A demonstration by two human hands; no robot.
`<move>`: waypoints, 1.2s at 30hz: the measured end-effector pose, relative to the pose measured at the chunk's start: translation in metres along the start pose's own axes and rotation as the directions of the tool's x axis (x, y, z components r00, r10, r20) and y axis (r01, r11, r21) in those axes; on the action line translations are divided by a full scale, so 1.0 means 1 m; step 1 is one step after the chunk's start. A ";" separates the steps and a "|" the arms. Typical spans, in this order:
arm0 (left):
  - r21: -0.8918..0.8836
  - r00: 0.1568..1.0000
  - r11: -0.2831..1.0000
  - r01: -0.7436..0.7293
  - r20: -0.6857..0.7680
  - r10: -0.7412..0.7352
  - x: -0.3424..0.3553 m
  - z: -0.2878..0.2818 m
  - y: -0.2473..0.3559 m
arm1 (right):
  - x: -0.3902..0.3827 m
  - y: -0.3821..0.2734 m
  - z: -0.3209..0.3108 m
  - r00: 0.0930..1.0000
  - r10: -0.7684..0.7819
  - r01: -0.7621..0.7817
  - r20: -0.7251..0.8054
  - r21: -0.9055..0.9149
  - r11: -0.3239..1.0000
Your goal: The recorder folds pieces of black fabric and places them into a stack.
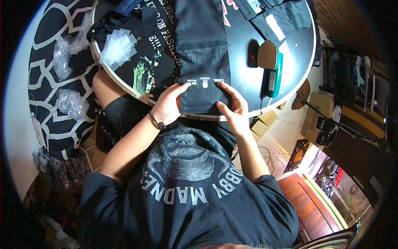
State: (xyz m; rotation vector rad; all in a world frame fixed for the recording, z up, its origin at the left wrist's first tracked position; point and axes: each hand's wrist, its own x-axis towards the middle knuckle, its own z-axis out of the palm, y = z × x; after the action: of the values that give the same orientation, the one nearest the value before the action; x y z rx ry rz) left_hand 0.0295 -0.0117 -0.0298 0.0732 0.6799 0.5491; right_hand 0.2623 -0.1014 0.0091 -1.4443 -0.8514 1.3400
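Observation:
A long black fabric piece [202,64] with small white printed labels lies over the round black table [294,66], its lower end at the near edge. My left hand [170,99] is closed on the left side of that lower end, fingertips beside a label. My right hand [232,106] holds the right side, index finger at the printed strip and thumb lower on the fabric. A teal iron-like tool [275,76] with a cord rests to the right. A fan of translucent white sheets [116,47] lies to the left.
More black fabric pieces [282,20] sit at the back right. Crumpled plastic bags [70,103] lie on the patterned surface at left. Cardboard boxes [313,112] and a dark rack stand on the right, above a tiled floor [282,135]. A wooden panel [302,195] is at lower right.

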 end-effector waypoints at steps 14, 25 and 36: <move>-0.006 0.995 0.997 0.074 0.069 -0.073 0.004 -0.006 0.017 | 0.000 0.002 -0.003 1.000 -0.014 0.014 0.003 -0.059 0.998; -0.021 0.972 0.994 0.106 0.215 -0.099 0.004 -0.001 0.019 | 0.000 -0.009 0.001 1.000 0.029 -0.029 0.001 -0.041 0.999; -0.043 0.974 0.996 0.078 0.216 -0.067 -0.001 -0.006 0.020 | 0.026 -0.040 -0.093 0.724 -0.601 -0.119 -0.339 -0.919 0.376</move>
State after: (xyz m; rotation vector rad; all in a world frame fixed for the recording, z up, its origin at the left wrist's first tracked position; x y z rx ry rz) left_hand 0.0158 0.0039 -0.0293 0.0587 0.4559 0.4802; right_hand 0.3620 -0.0816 0.0336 -2.2680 -1.3395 -0.1236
